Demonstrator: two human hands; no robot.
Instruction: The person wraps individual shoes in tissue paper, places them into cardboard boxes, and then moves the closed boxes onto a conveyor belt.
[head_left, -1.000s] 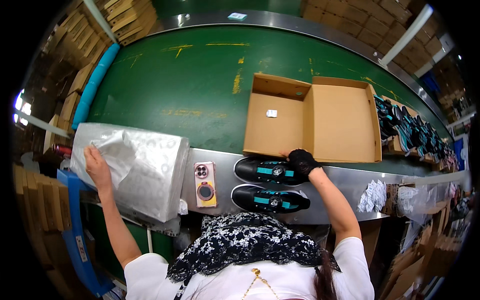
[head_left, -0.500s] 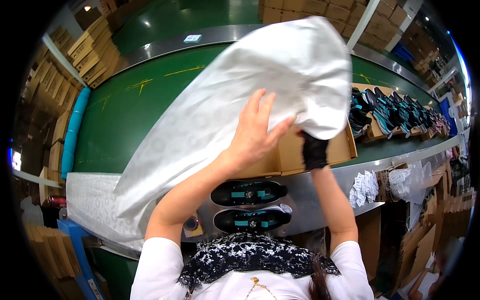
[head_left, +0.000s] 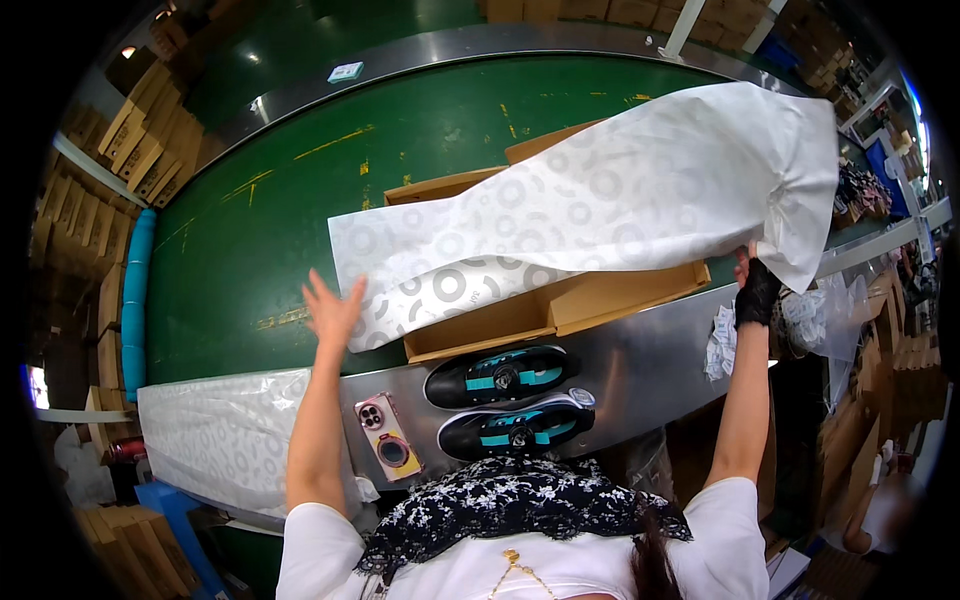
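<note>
One paper sheet [head_left: 600, 210] spans open box [head_left: 560, 310]; right hand [head_left: 757, 290] grip pinches edge, left hand [head_left: 332, 312] spread, apart.

Thin white tissue paper [head_left: 600, 210] printed with pale grey rings, matt and softly creased. Brown corrugated cardboard box [head_left: 560, 305], dull. Brushed steel worktop [head_left: 650, 365], faintly shiny. Green conveyor belt [head_left: 300, 210], scuffed, semi-gloss. Black shoes [head_left: 505, 400], smooth.

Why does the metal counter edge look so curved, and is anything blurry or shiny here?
Head view: the fisheye lens bends the steel counter and green belt toward the dark rim; lamps glare on the belt's far end; the paper sheet and shoes stay sharp; the far-right edge blurs.
</note>
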